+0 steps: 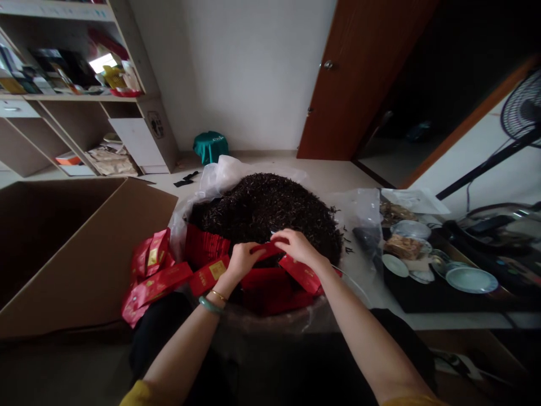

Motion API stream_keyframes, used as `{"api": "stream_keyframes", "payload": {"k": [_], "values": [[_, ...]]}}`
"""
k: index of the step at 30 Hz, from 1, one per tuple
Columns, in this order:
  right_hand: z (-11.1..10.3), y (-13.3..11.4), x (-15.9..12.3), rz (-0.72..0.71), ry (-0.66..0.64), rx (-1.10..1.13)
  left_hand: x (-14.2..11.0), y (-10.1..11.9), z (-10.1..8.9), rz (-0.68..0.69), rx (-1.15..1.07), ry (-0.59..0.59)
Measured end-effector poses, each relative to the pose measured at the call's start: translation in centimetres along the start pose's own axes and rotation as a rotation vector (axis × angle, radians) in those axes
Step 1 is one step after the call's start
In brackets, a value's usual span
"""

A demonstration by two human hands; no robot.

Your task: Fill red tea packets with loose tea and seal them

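My left hand (244, 261) and my right hand (297, 247) pinch a small red packet (267, 250) between them, one at each end. A small pale tip shows by the right fingers; I cannot make out what it is. Just beyond my hands lies a big heap of dark dried leaves (279, 197), like loose tea, in a container lined with clear plastic (224, 169). Stacked flat red packets (207, 246) rest on the heap's left edge, and more red packets (270, 290) lie below my hands. Filled-looking red packets (158, 282) are piled at the left.
An open cardboard box (139, 220) stands at the left. On the right, a dark tray (406, 301) carries dishes, a lidded bowl (471, 280) and a clear bag. Behind are a teal-covered bin (211, 146), a shelf unit (156, 129), a brown door (355, 73) and a fan (526, 107).
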State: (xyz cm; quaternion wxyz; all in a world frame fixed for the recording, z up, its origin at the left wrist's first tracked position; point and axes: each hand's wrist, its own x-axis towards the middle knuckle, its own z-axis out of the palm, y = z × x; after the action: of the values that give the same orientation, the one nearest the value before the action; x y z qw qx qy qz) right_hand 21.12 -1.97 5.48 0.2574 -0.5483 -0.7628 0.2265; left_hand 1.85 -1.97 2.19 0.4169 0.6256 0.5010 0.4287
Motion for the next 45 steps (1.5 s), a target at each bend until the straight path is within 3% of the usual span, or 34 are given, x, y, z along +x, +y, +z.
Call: {"api": "stream_keyframes", "payload": {"k": [2,5,9,13,22,31,35,38,40,45], "values": [[0.4,0.7,0.4,0.088,0.183,0.036,0.1,-0.2,-0.1,-0.074,-0.076,0.093],[1.2,1.6,0.8,0.153,0.328,0.107,0.3,-0.3,0.0,-0.153,-0.195,0.17],[2.6,1.3,0.7,-0.001,0.458,0.037,0.1,-0.2,0.4,-0.155,-0.261,0.187],[3.2,0.7,0.2,-0.135,0.515,-0.129,-0.4,0.1,0.5,-0.141,-0.275,0.131],[2.9,0.6,0.1,-0.194,0.622,-0.197,-0.4,-0.3,0.9,-0.108,-0.325,0.104],[4.5,-0.2,0.0,-0.32,0.514,-0.036,-0.4,-0.4,0.6,-0.032,-0.288,0.029],[4.5,-0.7,0.0,-0.236,0.556,0.011,-0.4,-0.6,0.4,-0.003,-0.245,-0.005],[3.7,-1.2,-0.2,-0.175,0.634,-0.137,-0.4,-0.7,0.3,0.033,-0.157,-0.009],[3.1,-1.7,-0.6,-0.21,0.636,-0.285,-0.3,-0.7,0.1,0.048,-0.083,-0.01],[2.9,-2.7,-1.0,-0.381,0.455,-0.359,-0.2,-0.9,-0.7,0.073,0.065,-0.065]]}}
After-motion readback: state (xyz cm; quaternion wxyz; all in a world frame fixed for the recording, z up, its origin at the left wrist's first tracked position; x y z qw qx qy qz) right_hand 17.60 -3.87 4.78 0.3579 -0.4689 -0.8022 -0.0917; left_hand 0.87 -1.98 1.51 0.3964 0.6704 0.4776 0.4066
